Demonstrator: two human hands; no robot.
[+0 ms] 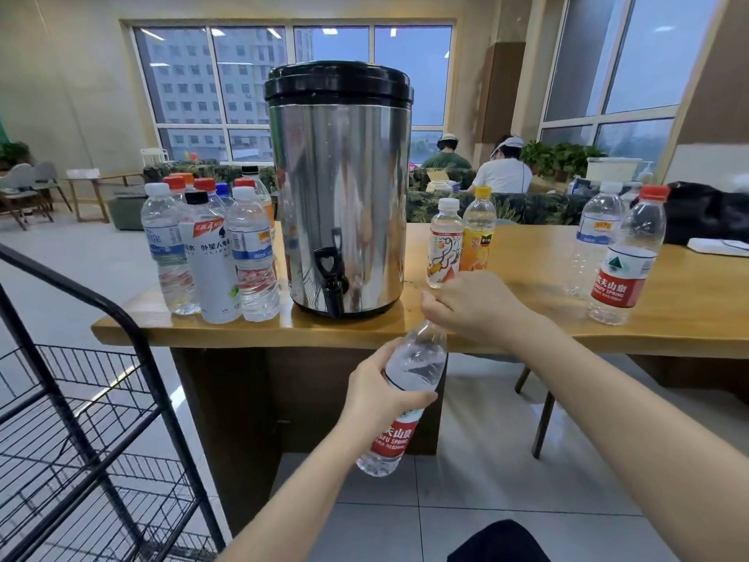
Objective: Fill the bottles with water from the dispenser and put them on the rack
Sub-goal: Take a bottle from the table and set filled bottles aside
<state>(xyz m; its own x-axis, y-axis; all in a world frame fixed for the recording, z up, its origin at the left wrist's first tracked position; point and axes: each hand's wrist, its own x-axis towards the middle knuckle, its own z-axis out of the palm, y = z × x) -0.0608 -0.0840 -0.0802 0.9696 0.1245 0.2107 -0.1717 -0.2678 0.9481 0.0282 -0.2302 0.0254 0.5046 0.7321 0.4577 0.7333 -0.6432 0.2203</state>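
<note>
"夫山泉" and "FU SPRING" can be read on the red label of the held bottle [391, 438]. "夫山泉" is also shown on the red-capped bottle [626, 261]. "外星人" and "4" are printed on the white bottle [210, 257].

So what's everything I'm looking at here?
Dispenser: one, steel with black lid, on table.
Table: one, light wood, centre.
Left bottles: about nine, mixed caps, left of dispenser.
Right bottles: four, mixed caps, right of dispenser.
Held bottle: one, clear, red label, before the table edge.
Rack: one, black wire, lower left.
People: two, seated far behind.
Left hand: one, grip round held bottle's body.
Right hand: one, grip on its top.
</note>
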